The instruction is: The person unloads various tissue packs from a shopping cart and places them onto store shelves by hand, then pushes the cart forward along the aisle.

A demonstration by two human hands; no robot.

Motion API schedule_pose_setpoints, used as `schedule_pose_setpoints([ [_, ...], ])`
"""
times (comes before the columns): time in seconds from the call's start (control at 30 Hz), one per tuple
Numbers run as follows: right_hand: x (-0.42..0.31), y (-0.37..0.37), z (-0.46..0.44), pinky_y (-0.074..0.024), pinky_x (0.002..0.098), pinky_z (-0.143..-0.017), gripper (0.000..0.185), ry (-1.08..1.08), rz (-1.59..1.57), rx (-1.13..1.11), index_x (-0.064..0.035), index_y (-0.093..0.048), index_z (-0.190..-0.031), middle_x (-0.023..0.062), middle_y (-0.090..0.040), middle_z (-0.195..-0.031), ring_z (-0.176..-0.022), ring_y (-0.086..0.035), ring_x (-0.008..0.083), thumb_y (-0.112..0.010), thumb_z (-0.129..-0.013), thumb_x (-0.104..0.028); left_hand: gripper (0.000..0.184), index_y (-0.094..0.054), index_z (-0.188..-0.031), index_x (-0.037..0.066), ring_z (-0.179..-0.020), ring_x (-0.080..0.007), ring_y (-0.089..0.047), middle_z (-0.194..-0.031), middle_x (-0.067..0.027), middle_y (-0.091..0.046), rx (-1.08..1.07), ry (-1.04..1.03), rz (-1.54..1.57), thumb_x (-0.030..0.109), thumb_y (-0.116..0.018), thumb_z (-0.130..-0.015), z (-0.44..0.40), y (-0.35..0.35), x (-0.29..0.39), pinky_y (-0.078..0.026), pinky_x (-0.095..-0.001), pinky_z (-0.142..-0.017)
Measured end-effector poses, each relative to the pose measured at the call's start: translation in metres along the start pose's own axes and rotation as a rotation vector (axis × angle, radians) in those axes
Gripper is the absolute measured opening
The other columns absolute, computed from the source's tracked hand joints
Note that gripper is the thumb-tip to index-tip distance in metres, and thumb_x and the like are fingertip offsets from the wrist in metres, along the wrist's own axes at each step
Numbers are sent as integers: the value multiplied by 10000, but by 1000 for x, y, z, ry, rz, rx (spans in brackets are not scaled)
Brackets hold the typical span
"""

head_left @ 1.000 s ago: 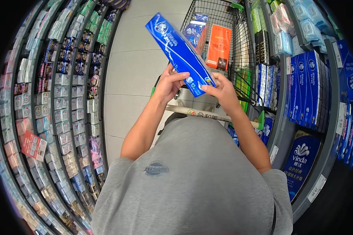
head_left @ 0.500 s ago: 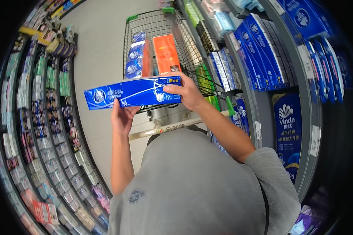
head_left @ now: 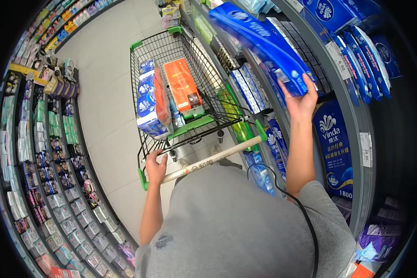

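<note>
My right hand [head_left: 303,104] grips one end of a long blue tissue pack [head_left: 263,45], thumb on one side and fingers on the other. The pack is tilted and held up against the right-hand shelf, beside similar packs. My left hand [head_left: 155,167] is empty, fingers apart, at the left end of the shopping cart's handle [head_left: 231,151]; whether it touches the cart is unclear. Inside the wire cart [head_left: 177,38] lie an orange tissue pack [head_left: 182,83] and a blue-and-white wrapped pack [head_left: 148,99].
Shelves of blue packs [head_left: 331,143] with price tags [head_left: 366,149] run close along my right. To the left stands a long rack of small packaged goods [head_left: 55,171]. Tiled floor [head_left: 109,78] lies between that rack and the cart. A black cable [head_left: 295,201] hangs by my right arm.
The blue pack has gone from over the cart, in both hands, to the right shelf in my right hand alone. My left hand has let go and dropped toward the cart handle.
</note>
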State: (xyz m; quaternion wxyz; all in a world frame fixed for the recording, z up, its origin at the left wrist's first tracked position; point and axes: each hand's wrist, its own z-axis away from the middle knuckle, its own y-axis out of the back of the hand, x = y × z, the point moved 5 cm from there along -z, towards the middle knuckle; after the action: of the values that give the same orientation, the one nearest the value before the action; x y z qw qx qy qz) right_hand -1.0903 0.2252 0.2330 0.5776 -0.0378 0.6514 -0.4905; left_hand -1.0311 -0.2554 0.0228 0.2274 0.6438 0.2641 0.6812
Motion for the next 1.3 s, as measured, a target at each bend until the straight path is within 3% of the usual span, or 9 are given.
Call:
schedule_pose_setpoints([
  [0.27, -53, 39, -21, -447, 634, -992, 348, 244, -110, 63, 60, -541, -1164, 224, -603, -1170, -1126, -589, 393, -625, -857, -81, 237, -715, -967, 41, -970, -340, -609, -971, -153, -689, -76, -29, -63, 229, -722, -822, -9, -14, -11, -458, -422, -872],
  [0.47, -66, 48, -30, -413, 644, -1025, 315, 369, -101, 56, 22, -516, -1246, 163, -531, -1299, -1235, -516, 365, -507, -943, -63, 282, -718, -958, 6, -913, -331, -646, -942, -178, -698, -105, -149, -140, 262, -722, -839, -14, -19, -10, -489, -399, -822],
  [0.63, -74, 58, -37, -376, 626, -1062, 315, 319, -189, 24, 17, -537, -1241, 132, -533, -1326, -1257, -496, 342, -527, -941, -81, 302, -727, -944, 11, -911, -338, -647, -946, -180, -701, -126, -148, -136, 292, -728, -835, -16, -20, -9, -488, -402, -823],
  [0.77, -83, 85, -50, -398, 590, -1062, 324, 301, -191, 19, 11, -533, -1256, 118, -519, -1329, -1247, -493, 306, -522, -951, -99, 309, -728, -950, 15, -934, -333, -643, -948, -178, -701, -135, -134, -141, 302, -724, -839, -17, -19, -9, -482, -402, -838],
  [0.9, -83, 94, -49, -529, 451, -974, 315, 336, -90, 84, 40, -519, -1261, 165, -482, -1344, -1250, -485, 289, -476, -1002, -134, 315, -728, -953, 15, -933, -330, -641, -950, -177, -700, -156, -112, -115, 309, -720, -843, -18, -19, -10, -480, -401, -841],
  [0.97, -85, 90, -42, -586, 357, -847, 339, 450, 200, 190, 63, -518, -1244, 186, -539, -1266, -1118, -589, 281, -491, -1011, -181, 312, -733, -943, 37, -941, -321, -633, -946, -160, -698, -155, -104, -114, 328, -731, -830, -18, -20, -12, -467, -407, -847],
  [1.1, -89, 82, -33, -571, 304, -818, 334, 402, 588, 414, 53, -519, -1262, 166, -591, -1223, -938, -676, 250, -442, -1026, -171, 315, -739, -931, 55, -943, -316, -632, -941, -150, -699, -152, -89, -97, 350, -739, -818, -19, -20, -11, -462, -413, -856],
  [1.17, -94, 85, -30, -547, 266, -731, 305, 421, 830, 600, 49, -580, -1173, 145, -649, -1108, -776, -693, 209, -544, -984, -187, 316, -739, -929, 51, -943, -319, -634, -942, -153, -700, -153, -87, -90, 348, -737, -820, -19, -21, -12, -467, -411, -856],
  [1.3, -91, 103, -32, -524, 279, -681, 266, 632, 889, 691, 71, -624, -1037, 144, -670, -999, -762, -677, 206, -635, -924, -170, 316, -738, -928, 44, -943, -325, -638, -948, -160, -701, -158, -95, -79, 342, -735, -824, -20, -20, -10, -476, -404, -857],
])
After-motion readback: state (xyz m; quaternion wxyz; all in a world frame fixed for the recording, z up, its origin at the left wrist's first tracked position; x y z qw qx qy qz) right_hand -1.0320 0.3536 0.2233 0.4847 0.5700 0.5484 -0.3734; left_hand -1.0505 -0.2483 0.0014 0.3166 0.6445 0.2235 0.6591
